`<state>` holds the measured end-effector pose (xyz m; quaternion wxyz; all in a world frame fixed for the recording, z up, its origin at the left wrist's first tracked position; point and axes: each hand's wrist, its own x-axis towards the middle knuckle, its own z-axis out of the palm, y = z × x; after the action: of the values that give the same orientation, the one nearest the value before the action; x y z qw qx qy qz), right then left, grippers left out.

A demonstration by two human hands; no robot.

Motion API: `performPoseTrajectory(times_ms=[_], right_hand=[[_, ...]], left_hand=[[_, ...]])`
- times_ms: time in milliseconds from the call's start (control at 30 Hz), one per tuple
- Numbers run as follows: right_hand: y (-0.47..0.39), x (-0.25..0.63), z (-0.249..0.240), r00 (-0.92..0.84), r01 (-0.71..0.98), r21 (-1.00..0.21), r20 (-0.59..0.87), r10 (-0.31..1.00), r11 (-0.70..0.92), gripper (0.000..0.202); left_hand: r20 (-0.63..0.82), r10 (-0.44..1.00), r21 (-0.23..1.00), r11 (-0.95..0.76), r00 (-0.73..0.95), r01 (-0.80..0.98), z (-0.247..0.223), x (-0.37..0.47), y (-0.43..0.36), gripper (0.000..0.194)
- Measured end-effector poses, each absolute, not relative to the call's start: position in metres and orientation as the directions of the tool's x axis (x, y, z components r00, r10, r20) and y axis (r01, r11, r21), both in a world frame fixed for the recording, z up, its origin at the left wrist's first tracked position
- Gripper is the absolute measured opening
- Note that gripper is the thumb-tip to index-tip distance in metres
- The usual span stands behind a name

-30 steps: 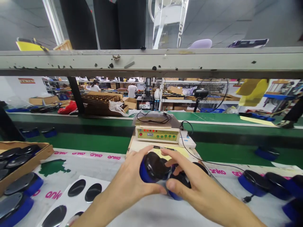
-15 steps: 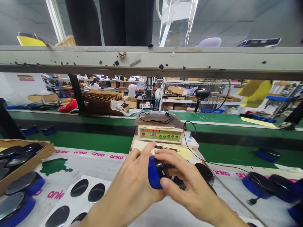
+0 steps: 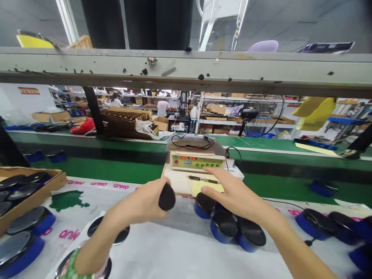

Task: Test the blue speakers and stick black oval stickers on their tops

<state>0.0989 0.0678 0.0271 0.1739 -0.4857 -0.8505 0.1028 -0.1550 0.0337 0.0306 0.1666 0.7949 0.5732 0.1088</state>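
Note:
My left hand [image 3: 142, 201] is closed around a round black and blue device [image 3: 167, 197], its black flat face turned toward me. My right hand [image 3: 240, 193] holds nothing. Its index finger stretches to the green buttons of a test box [image 3: 188, 162] with lit red digits; I cannot tell whether it touches them. Below that hand stand several round black-topped blue devices [image 3: 223, 224], partly hidden by it. A black pen [image 3: 203, 179] lies on a yellow card [image 3: 197, 189] in front of the box.
A cardboard box [image 3: 59, 182] of black discs stands left, with more blue devices [image 3: 21, 252] beside it. Others [image 3: 315, 224] sit at right, near a cable. A white sheet [image 3: 162, 252] covers the near table. Overhead runs a shelf beam [image 3: 186, 71].
My hands have moved apart. The right let go of the device and reached up to the test box; the left carried the device left and turned its black face toward me.

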Motion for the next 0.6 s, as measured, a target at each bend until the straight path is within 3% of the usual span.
performPoseTrajectory(times_ms=[200,367,400,467,533,600], right_hand=[[0.076,0.089,-0.020,-0.501,0.832,-0.234,0.074,0.862,0.503,0.052],[0.069,0.089,-0.020,-0.537,0.779,-0.298,0.137,0.832,0.552,0.043],[0.067,0.092,-0.018,-0.539,0.744,-0.366,0.166,0.826,0.559,0.043],[0.062,0.097,-0.015,-0.528,0.576,-0.616,0.221,0.820,0.537,0.042],[0.055,0.099,-0.014,-0.524,0.256,-0.871,0.239,0.818,0.418,0.040],[0.049,0.099,-0.014,-0.535,-0.014,-0.955,0.259,0.804,0.298,0.036]], left_hand=[[-0.183,0.963,0.251,-0.150,0.199,0.956,0.001,-0.187,0.061,0.047],[-0.215,0.968,0.241,-0.073,0.127,0.968,0.001,-0.185,0.059,0.060],[-0.197,0.971,0.254,-0.082,0.134,0.964,0.005,-0.180,0.056,0.066],[-0.125,0.969,0.344,-0.158,0.212,0.925,0.015,-0.164,0.045,0.079],[-0.009,0.933,0.503,-0.307,0.359,0.808,0.024,-0.143,0.032,0.090],[0.151,0.869,0.610,-0.457,0.472,0.647,0.028,-0.122,0.022,0.089]])
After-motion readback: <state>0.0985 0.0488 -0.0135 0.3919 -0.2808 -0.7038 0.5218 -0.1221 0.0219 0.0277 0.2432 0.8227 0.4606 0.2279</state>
